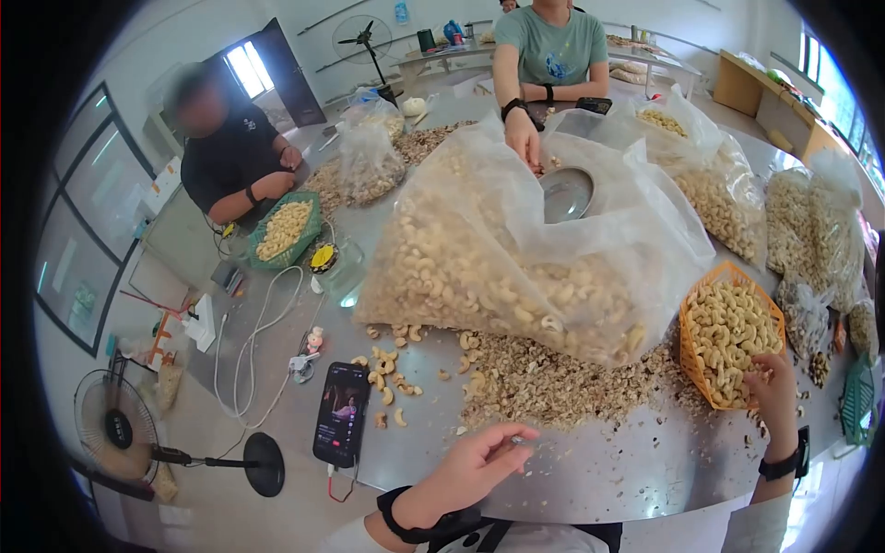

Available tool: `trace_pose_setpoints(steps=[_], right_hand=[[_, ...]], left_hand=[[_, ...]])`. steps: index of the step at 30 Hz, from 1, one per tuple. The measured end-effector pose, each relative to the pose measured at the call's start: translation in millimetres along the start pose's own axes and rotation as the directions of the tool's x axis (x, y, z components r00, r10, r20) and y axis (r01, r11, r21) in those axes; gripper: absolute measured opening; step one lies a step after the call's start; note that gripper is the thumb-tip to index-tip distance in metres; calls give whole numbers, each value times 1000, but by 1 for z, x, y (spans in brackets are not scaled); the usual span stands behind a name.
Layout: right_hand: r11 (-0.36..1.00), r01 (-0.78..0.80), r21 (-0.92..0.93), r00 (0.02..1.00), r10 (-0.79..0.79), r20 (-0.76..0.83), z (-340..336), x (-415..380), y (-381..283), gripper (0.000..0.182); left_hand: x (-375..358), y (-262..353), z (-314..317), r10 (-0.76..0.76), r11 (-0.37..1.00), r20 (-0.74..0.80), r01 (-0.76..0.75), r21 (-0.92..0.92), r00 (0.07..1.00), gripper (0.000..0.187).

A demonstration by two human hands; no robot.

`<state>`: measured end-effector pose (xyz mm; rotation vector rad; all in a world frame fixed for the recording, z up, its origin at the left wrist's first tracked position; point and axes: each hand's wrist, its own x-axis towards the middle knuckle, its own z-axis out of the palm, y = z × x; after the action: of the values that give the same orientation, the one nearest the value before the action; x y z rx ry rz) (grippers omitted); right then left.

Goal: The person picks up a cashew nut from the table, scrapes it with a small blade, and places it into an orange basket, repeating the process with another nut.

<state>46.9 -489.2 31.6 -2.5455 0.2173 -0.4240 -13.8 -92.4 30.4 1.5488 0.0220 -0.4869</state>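
My left hand [470, 472] is over the near table edge, its fingers curled together around a small grey, metal-looking piece [522, 441]; I cannot tell what it is. Over the near right side of an orange plastic basket [686, 343], my right hand [776, 392] has its fingertips pinched on a pale cashew [761, 374]. Cashew kernels [731, 323] fill that basket. Between my hands and beyond them spreads a heap of broken brown-and-cream bits [544, 382]. Behind it lies a big translucent bag of cashews [461, 249].
A phone [341, 415] playing video lies left, beside loose cashews [392, 373] and a white cable [253, 341]. Another person works by a green basket [263, 258]; a second reaches toward a metal dish [567, 194] across the table. More nut bags [807, 226] stand right.
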Motion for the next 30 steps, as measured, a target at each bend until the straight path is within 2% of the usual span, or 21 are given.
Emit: trace_pose_setpoints(steps=[7,13,16,20,25,28,30], right_hand=[[998,-22,53,1000,22,14,-6,1,2,20],[971,49,234,990,-16,-143,-5,2,-3,25],[878,-41,477,997,70,-43,-3,-4,-19,25],[700,-69,711,992,-26,122,8,-23,-68,29],[516,-247,820,893,-207,399,27,-47,-112,33],[508,-290,811,796,-343,499,37,-54,-128,32],[482,-348,804,759,-359,543,42,-58,-141,36]], left_hand=[[-2,0,-4,-53,998,-27,54,25,998,25],[0,-3,-4,-34,999,-16,34,-1,999,25],[0,-3,-3,-18,1000,1,18,-5,1000,24],[2,-7,-3,19,1000,53,-18,-13,998,26],[-1,3,5,4,1000,95,-6,21,995,28],[-2,5,9,122,991,133,-128,38,983,25],[-5,8,9,99,995,146,-102,14,984,26]])
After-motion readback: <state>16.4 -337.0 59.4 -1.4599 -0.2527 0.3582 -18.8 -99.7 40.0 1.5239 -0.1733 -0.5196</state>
